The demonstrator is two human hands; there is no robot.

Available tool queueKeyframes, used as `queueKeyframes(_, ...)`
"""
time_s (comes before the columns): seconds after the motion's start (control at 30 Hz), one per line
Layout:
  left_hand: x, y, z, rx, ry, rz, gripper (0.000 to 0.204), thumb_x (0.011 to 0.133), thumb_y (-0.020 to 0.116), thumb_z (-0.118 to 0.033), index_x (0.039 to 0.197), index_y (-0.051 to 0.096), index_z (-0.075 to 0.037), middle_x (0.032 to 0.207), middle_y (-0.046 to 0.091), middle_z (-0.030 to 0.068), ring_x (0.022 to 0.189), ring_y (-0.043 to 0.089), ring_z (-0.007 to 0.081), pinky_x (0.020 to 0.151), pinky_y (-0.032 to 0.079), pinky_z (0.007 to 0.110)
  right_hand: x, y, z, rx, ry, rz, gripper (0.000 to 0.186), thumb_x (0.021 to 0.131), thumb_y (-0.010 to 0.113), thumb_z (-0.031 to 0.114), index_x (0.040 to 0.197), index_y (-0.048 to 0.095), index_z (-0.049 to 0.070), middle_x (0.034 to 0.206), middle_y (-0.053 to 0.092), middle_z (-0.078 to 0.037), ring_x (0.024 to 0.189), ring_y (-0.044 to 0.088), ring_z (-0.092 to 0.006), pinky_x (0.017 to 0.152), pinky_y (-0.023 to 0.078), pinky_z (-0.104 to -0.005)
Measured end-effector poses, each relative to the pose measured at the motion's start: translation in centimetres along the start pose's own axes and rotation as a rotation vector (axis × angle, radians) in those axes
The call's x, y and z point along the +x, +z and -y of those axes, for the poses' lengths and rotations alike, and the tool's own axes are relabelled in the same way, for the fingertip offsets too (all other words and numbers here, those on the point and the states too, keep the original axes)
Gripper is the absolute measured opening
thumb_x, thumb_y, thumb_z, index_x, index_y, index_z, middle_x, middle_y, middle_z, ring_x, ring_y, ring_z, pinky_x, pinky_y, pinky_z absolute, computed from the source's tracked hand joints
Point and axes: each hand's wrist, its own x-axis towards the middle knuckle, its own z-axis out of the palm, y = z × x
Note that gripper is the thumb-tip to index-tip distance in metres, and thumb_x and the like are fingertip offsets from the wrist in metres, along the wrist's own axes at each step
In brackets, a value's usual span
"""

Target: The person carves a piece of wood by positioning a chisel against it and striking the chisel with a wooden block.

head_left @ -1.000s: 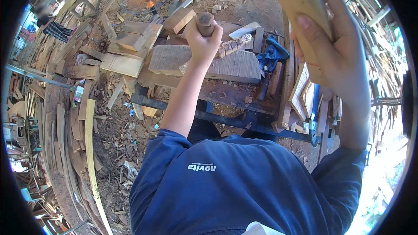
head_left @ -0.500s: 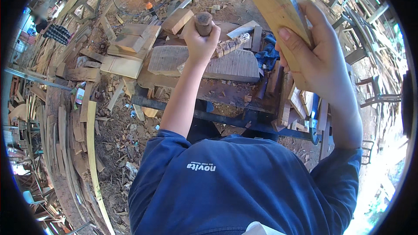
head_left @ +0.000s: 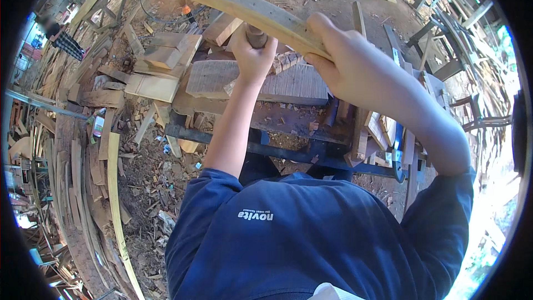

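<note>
My left hand (head_left: 251, 62) is closed round a thick, round wooden handle (head_left: 256, 36), like a chisel's, held upright; its lower end is hidden. My right hand (head_left: 347, 58) grips one end of a long, yellowish wooden bar (head_left: 239, 6). The bar reaches across to the far left and passes just beyond the handle's top; I cannot tell whether they touch. Below, a notched strip of wood (head_left: 287, 62) lies aslant on a thick grey wooden block (head_left: 300, 84), partly hidden by my hands.
Cut wood blocks (head_left: 166, 53) and a pale board (head_left: 150, 86) lie left of the grey block. More offcuts (head_left: 377, 128) stand at the right by a blue metal clamp (head_left: 397, 155). Long planks and scraps cover the left ground. A person (head_left: 64, 39) is far left.
My right hand has swung the wooden bar down and leftward, from raised at the upper right to lying across above my left hand. My left hand has stayed nearly still, gripping the handle.
</note>
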Motion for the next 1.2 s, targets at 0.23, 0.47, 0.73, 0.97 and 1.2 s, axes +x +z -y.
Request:
queueKeyframes(0.23,-0.3,-0.6,0.9,0.121,-0.122,0.019,0.014,0.080,0.070,-0.006,0.083,0.058,-0.001,0.070,0.061,0.0092,0.060,0.058,0.0185,0.058,0.047,0.032,1.2,-4.0,0.1,0.035,-0.296,-0.508,0.028,0.097,0.058,0.010,0.122,0.048,0.000,0.072,0.063,-0.009,0.060,0.063,-0.0185,0.052,0.050,-0.0312)
queueKeyframes(0.47,0.0,-0.2,1.2,0.007,-0.216,0.009,0.016,0.081,0.071,-0.007,0.086,0.057,-0.001,0.069,0.060,0.0067,0.059,0.058,0.0152,0.058,0.048,0.030,2.0,0.8,-0.6,-0.122,0.066,-0.017,0.024,0.099,0.061,0.024,0.105,0.061,0.001,0.073,0.067,-0.015,0.067,0.070,-0.0311,0.062,0.055,-0.0404)
queueKeyframes(0.73,0.3,-0.2,1.3,0.100,-0.143,0.004,0.016,0.081,0.071,-0.008,0.089,0.058,-0.002,0.070,0.062,0.0050,0.060,0.059,0.0134,0.059,0.049,0.030,1.8,-3.9,0.6,-0.161,0.069,-0.198,0.031,0.098,0.060,0.020,0.123,0.058,0.001,0.092,0.069,-0.024,0.081,0.069,-0.0389,0.070,0.056,-0.0436)
queueKeyframes(0.97,-0.1,-0.2,1.2,0.078,-0.150,0.015,0.017,0.081,0.071,-0.007,0.086,0.056,-0.002,0.069,0.060,0.0062,0.058,0.057,0.0155,0.057,0.048,0.031,1.8,1.6,-3.6,-0.089,0.224,0.110,0.036,0.097,0.061,0.016,0.131,0.055,0.005,0.092,0.070,-0.020,0.077,0.069,-0.0368,0.074,0.056,-0.0451)
queueKeyframes(1.2,-0.1,0.0,1.6,0.116,-0.117,0.019,0.018,0.080,0.072,-0.006,0.084,0.055,-0.002,0.069,0.060,0.0063,0.057,0.057,0.0157,0.056,0.047,0.031,0.7,-5.1,0.0,0.024,0.208,-0.279,0.024,0.096,0.062,0.017,0.118,0.063,0.006,0.090,0.072,-0.013,0.072,0.069,-0.0235,0.068,0.055,-0.0400)
